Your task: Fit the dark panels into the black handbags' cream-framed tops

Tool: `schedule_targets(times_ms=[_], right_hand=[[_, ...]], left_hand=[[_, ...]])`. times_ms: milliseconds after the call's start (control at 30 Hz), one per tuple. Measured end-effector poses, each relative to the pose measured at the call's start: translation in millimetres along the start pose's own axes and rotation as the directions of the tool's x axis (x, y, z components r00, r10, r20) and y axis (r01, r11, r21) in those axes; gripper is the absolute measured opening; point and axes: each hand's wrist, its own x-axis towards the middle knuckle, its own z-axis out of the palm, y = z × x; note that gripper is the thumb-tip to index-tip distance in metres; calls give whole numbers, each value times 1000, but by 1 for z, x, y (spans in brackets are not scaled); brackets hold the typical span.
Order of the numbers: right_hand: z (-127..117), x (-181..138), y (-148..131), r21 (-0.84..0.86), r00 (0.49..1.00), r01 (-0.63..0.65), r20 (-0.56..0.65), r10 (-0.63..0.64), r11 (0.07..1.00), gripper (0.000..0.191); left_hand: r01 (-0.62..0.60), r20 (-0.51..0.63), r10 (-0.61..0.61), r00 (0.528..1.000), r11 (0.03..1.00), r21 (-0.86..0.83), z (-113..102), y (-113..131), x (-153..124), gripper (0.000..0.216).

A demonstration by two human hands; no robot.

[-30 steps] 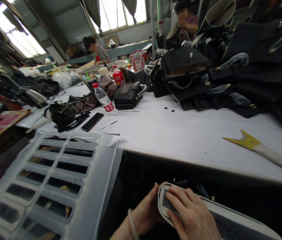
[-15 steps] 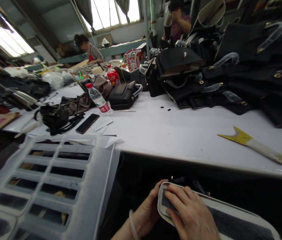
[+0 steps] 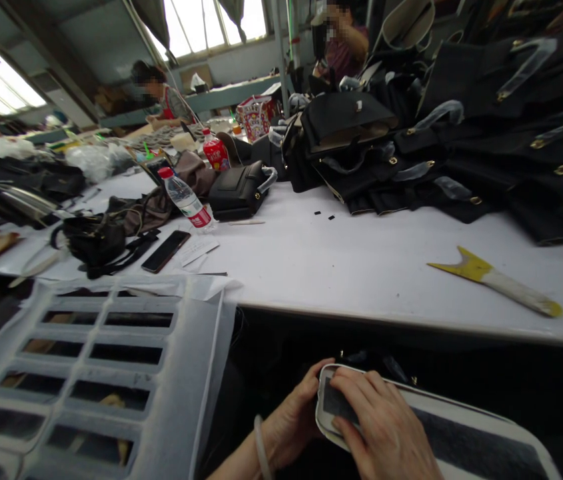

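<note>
Low in the head view, below the table's front edge, I hold a long flat panel (image 3: 466,440) with a dark face and a pale rounded border. My left hand (image 3: 288,420), a bracelet on its wrist, grips the panel's rounded left end from the side. My right hand (image 3: 386,430) lies on top of that same end, fingers bent and pressing down on the dark face. The panel runs off to the lower right.
A white table (image 3: 351,267) carries a yellow-tipped scraper (image 3: 494,283), a phone (image 3: 165,251), a water bottle (image 3: 186,200), a small black bag (image 3: 236,190) and a heap of black bags (image 3: 461,133). A white slotted sheet (image 3: 101,373) lies at lower left. Two people work at the far end.
The view has drifted, so everything on the table sits a little further left. Both hands keep the same hold on the panel's end.
</note>
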Motion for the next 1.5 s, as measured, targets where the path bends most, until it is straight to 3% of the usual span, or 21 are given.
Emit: schedule_targets(times_ms=[333, 500, 633, 767, 1000, 1133, 1200, 1333, 1400, 1500], right_hand=[[2, -2, 3, -34, 999, 24, -29, -25, 999, 45], [-3, 3, -1, -41, 996, 38, -74, -41, 998, 45], [-4, 7, -5, -26, 985, 64, -160, -67, 998, 41], [1, 2, -2, -22, 988, 57, -143, -60, 998, 41], [15, -6, -1, 31, 992, 51, -120, -47, 998, 34], [18, -7, -11, 152, 966, -43, -247, 80, 987, 29], [17, -7, -14, 163, 960, -50, -265, 93, 985, 31], [7, -9, -17, 128, 978, -61, -192, 85, 990, 32], [4, -8, -17, 124, 984, -71, -152, 90, 990, 31], [3, -5, -19, 136, 981, -106, -147, 126, 985, 34]], left_hand=[[30, -41, -27, 999, 998, 61, 4, 9, -6, 52], [52, -140, -22, 990, 976, 211, 11, 21, -10, 52], [29, -234, 51, 971, 945, 327, 22, 27, -16, 54], [9, -271, 124, 955, 897, 441, 32, 28, -17, 58], [-73, -278, 365, 889, 711, 699, 35, 19, -11, 49], [-85, -306, 397, 865, 717, 692, 37, 14, -10, 48], [-117, -297, 352, 888, 795, 595, 38, 13, -11, 48], [-128, -240, 226, 944, 921, 367, 43, 13, -15, 49], [-132, -239, 240, 941, 910, 393, 44, 13, -15, 48], [-169, -251, 361, 898, 810, 561, 42, 13, -12, 47]])
